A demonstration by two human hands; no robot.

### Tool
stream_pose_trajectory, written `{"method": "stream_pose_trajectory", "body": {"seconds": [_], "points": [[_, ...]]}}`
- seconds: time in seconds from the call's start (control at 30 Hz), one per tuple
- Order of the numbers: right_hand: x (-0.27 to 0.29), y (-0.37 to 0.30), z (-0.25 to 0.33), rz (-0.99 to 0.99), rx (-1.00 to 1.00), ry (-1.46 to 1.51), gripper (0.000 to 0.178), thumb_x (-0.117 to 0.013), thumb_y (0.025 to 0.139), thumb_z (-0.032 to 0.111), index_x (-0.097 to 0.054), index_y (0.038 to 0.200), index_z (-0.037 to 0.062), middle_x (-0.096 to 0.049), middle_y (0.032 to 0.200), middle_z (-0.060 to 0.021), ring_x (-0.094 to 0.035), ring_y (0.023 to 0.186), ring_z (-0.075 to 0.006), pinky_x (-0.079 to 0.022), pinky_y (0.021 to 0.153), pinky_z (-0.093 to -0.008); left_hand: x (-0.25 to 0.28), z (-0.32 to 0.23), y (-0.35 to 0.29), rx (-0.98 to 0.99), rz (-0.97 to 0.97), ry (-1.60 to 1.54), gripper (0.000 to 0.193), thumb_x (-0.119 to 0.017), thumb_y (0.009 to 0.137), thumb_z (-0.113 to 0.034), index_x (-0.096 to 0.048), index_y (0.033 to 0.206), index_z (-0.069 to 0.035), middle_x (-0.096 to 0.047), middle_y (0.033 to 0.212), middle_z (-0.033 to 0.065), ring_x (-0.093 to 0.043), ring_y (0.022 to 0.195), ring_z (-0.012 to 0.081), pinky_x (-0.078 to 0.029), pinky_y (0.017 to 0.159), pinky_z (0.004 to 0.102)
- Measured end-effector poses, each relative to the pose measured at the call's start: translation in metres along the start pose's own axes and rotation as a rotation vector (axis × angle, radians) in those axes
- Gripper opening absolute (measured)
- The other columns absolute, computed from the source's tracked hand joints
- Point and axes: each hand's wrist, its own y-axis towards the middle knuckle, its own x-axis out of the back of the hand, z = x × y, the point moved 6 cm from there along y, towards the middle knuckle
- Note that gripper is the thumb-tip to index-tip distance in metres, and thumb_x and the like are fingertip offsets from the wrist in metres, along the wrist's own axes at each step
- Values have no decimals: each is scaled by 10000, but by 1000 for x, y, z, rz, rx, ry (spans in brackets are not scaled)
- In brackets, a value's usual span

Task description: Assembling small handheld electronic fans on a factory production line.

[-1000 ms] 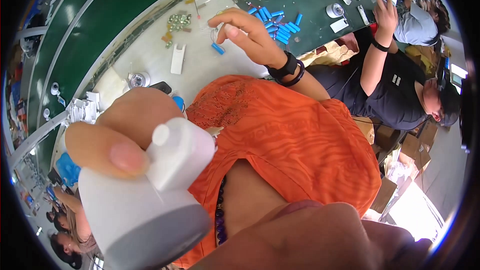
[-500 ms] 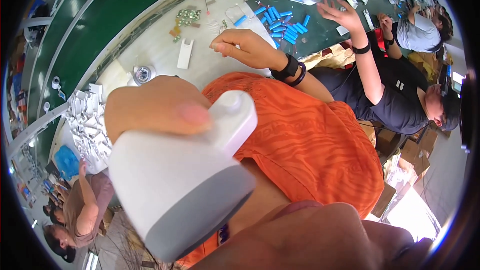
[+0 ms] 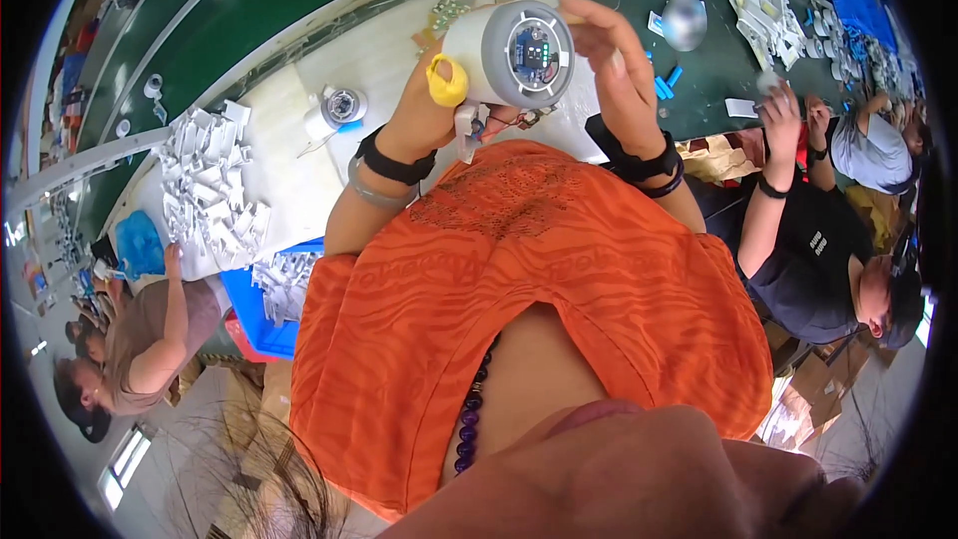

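A white round lamp-like housing (image 3: 466, 52) with a grey rim is held up before my chest, its open end facing me. Inside the rim sits a circuit board (image 3: 534, 55) with small green lights. My left hand (image 3: 411, 110), a yellow finger cover (image 3: 448, 82) on its thumb, is closed around the housing's left side. Below the rim hangs a small white part (image 3: 469, 132) with red wires (image 3: 519, 120). My right hand (image 3: 621, 75) is at the rim's right side, fingers apart and bent; whether its fingertips touch the housing is hard to tell.
Another round white unit (image 3: 339, 108) stands on the pale worktop (image 3: 289, 175). To its left lies a heap of white plastic parts (image 3: 205, 185); a blue crate (image 3: 249, 304) is below. Blue cylindrical cells (image 3: 667, 85) lie at right. A co-worker's hand (image 3: 781, 110) is beyond them.
The housing has moved away from the camera, up and right, and turned so its board shows. My right hand has moved right, to beside its rim. The view has shifted.
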Motion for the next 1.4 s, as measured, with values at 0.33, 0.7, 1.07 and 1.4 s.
{"method": "stream_pose_trajectory", "body": {"seconds": [0.33, 0.7, 1.07, 1.4], "points": [[-25, 8, 9, 67, -72, -88, 753, -786, 752, 267, -415, 1360, 19, -523, 1257, -113, -494, 1173, -231, -383, 996, -359, -13, 4, 10, 28, -116, 83, 658, -344, 948, -622, -519, 1151, -21, -616, 826, 108, -533, 533, 132, -468, 484, 262], [-40, 17, 29, 117, 283, -548, 788, -858, 603, 385, -550, 1266, 89, -553, 1292, -108, -471, 1229, -302, -308, 1030, -405, -21, -35, 13, -218, -330, -147, 700, -181, 995, -553, -357, 1412, -18, -536, 1278, 151, -554, 1141, 238, -444, 977, 349], [-54, 15, 38, 86, 328, -764, 693, -783, 670, 494, -589, 1217, 114, -553, 1279, -93, -443, 1251, -307, -260, 1038, -453, -30, -26, 9, -163, -202, -209, 648, -238, 1007, -514, -391, 1383, -8, -559, 1242, 142, -572, 1115, 233, -452, 962, 341], [-86, 7, 33, 234, 697, -906, 278, -716, 686, 161, -663, 945, 73, -622, 974, -75, -633, 988, -286, -510, 847, -398, -10, 11, -10, -153, -251, 191, 271, -421, 983, -122, -471, 1236, -40, -570, 1136, 87, -586, 1017, 161, -497, 862, 275]]}}
